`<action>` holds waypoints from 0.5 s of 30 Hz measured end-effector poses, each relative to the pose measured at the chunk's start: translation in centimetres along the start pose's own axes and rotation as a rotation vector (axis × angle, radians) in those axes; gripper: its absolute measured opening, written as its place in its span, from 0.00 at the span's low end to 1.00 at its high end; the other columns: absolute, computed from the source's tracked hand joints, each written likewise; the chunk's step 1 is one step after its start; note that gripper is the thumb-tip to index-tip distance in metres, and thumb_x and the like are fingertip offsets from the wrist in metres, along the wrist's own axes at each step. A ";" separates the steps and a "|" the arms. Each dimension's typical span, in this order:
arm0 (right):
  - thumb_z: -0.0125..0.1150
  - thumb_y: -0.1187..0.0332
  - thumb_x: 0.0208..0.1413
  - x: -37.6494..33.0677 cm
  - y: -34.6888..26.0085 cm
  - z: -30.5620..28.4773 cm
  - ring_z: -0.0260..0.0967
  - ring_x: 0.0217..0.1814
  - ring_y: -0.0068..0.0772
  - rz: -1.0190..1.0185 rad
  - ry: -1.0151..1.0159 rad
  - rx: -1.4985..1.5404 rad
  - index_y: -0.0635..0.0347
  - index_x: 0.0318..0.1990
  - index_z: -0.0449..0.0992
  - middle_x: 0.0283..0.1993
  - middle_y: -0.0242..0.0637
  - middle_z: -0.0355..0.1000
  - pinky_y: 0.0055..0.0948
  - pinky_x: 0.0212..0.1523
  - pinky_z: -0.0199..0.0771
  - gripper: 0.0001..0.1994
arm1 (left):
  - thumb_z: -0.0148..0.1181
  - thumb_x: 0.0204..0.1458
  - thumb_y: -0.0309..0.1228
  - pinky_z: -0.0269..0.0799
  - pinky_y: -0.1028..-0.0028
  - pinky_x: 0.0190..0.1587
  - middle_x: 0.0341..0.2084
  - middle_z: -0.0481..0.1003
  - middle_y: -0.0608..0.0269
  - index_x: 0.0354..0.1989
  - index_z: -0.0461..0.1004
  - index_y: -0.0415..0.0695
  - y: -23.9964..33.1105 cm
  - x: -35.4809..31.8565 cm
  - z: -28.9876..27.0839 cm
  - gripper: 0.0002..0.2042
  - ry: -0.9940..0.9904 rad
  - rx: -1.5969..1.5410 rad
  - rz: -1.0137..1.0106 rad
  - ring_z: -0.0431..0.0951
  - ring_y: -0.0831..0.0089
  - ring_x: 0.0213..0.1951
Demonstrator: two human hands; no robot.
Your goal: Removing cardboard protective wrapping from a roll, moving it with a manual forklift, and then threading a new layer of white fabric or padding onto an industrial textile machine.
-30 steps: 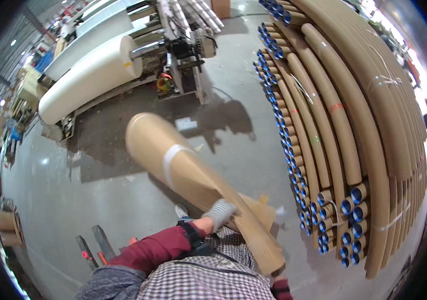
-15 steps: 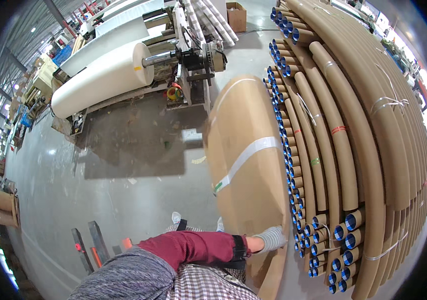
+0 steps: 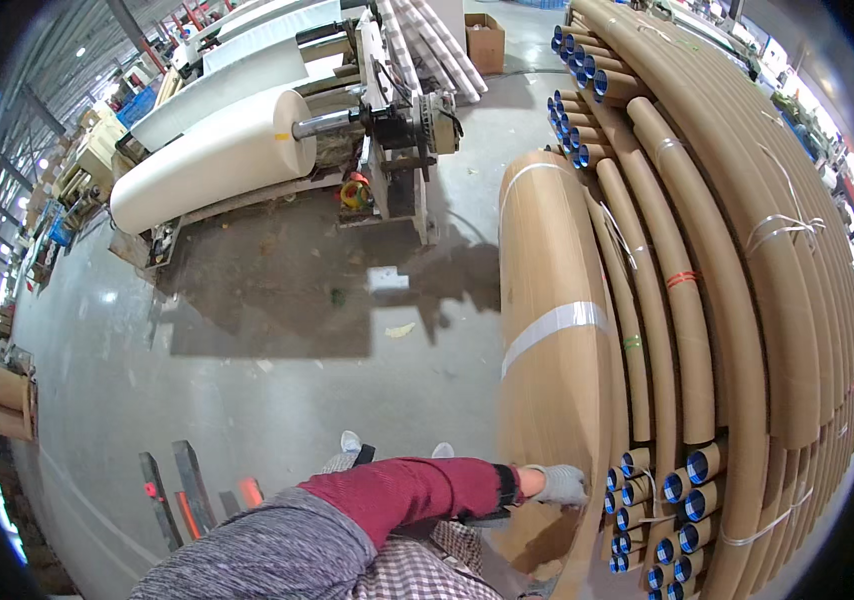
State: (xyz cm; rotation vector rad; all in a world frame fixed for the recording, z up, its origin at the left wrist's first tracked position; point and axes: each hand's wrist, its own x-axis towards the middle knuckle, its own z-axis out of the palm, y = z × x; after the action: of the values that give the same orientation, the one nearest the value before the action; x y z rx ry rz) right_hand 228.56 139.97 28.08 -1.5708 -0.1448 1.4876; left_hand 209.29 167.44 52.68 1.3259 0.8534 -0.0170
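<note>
The brown roll (image 3: pixel 549 250) is gripped by the left hand (image 3: pixel 557 485); the right hand's (image 3: pixel 543 578) fingers can't be told. If it's swung, tubes (image 3: pixel 695 365) might be bumped.

This was a factory hall: a large white roll (image 3: pixel 212 165) sat on the metal shaft (image 3: pixel 325 124) of a machine (image 3: pixel 394 132) toward 10 o'clock, cardboard tubes (image 3: pixel 689 340) lay stacked in bulk at 3 o'clock, and lamps dotted a high roof (image 3: pixel 57 45) farther out at 10 o'clock.

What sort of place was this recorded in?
Probably a factory handling rolled material: a large white roll on a metal shaft, and long cardboard tubes stacked at right.
</note>
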 end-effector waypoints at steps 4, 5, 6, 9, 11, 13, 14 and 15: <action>0.46 0.52 0.53 1.7 0.1 0.3 0.66 0.43 0.37 -0.012 0.045 -0.029 0.62 0.50 0.64 0.47 0.38 0.67 0.34 0.46 0.67 0.24 | 0.49 0.42 0.37 0.68 0.70 0.19 0.18 0.75 0.60 0.24 0.75 0.41 -7.1 -0.8 -4.1 0.13 0.117 0.016 -0.128 0.72 0.70 0.16; 0.46 0.52 0.53 1.7 0.2 0.3 0.66 0.43 0.37 -0.015 0.065 -0.035 0.62 0.50 0.64 0.47 0.38 0.67 0.34 0.46 0.67 0.24 | 0.48 0.44 0.37 0.68 0.70 0.19 0.17 0.75 0.60 0.24 0.75 0.39 -9.7 -1.7 -5.5 0.13 0.199 -0.072 -0.172 0.72 0.71 0.17; 0.46 0.51 0.53 1.5 0.2 0.0 0.66 0.43 0.37 -0.018 0.090 -0.043 0.62 0.50 0.64 0.47 0.38 0.67 0.34 0.46 0.67 0.24 | 0.48 0.45 0.37 0.68 0.71 0.21 0.20 0.75 0.60 0.26 0.74 0.38 -13.5 -2.6 -7.1 0.14 0.269 -0.065 -0.080 0.73 0.72 0.19; 0.46 0.51 0.53 -0.2 0.5 -2.6 0.66 0.43 0.37 -0.029 0.220 -0.057 0.62 0.50 0.64 0.47 0.38 0.67 0.34 0.45 0.67 0.25 | 0.50 0.45 0.39 0.68 0.73 0.23 0.25 0.75 0.59 0.31 0.72 0.39 -17.5 -10.1 -11.2 0.14 0.487 -0.194 -0.360 0.76 0.73 0.24; 0.43 0.54 0.55 0.9 -0.8 3.7 0.63 0.45 0.39 0.318 0.114 0.192 0.51 0.45 0.66 0.44 0.35 0.67 0.44 0.36 0.66 0.16 | 0.48 0.45 0.39 0.67 0.71 0.23 0.23 0.75 0.60 0.30 0.72 0.39 -21.6 -14.3 -12.5 0.15 0.616 -0.133 -0.455 0.73 0.70 0.20; 0.36 0.45 0.54 6.1 4.0 -2.8 0.57 0.54 0.38 -0.028 0.221 -0.166 0.51 0.53 0.63 0.53 0.31 0.63 0.43 0.54 0.56 0.26 | 0.47 0.46 0.38 0.68 0.71 0.23 0.21 0.76 0.60 0.30 0.72 0.38 -24.1 -16.1 -12.7 0.15 0.528 0.045 -0.415 0.72 0.70 0.19; 0.36 0.45 0.54 6.5 0.6 -1.6 0.57 0.54 0.38 -0.016 0.233 -0.159 0.51 0.53 0.63 0.53 0.31 0.63 0.43 0.54 0.56 0.26 | 0.47 0.46 0.37 0.68 0.71 0.24 0.21 0.76 0.59 0.30 0.72 0.38 -25.7 -17.3 -12.9 0.15 0.447 0.244 -0.352 0.72 0.70 0.19; 0.34 0.46 0.55 4.9 -4.7 8.6 0.56 0.56 0.39 0.266 0.135 0.120 0.49 0.54 0.61 0.56 0.32 0.61 0.43 0.53 0.57 0.25 | 0.47 0.46 0.37 0.68 0.71 0.24 0.21 0.76 0.59 0.30 0.72 0.38 -28.0 -20.9 -12.2 0.15 0.512 0.216 -0.412 0.72 0.70 0.19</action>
State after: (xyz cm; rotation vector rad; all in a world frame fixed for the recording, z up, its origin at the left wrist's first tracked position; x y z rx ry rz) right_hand 225.02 150.24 29.18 -1.6330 0.2355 1.5545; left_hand 174.97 160.34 40.87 1.3532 1.5888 -0.0978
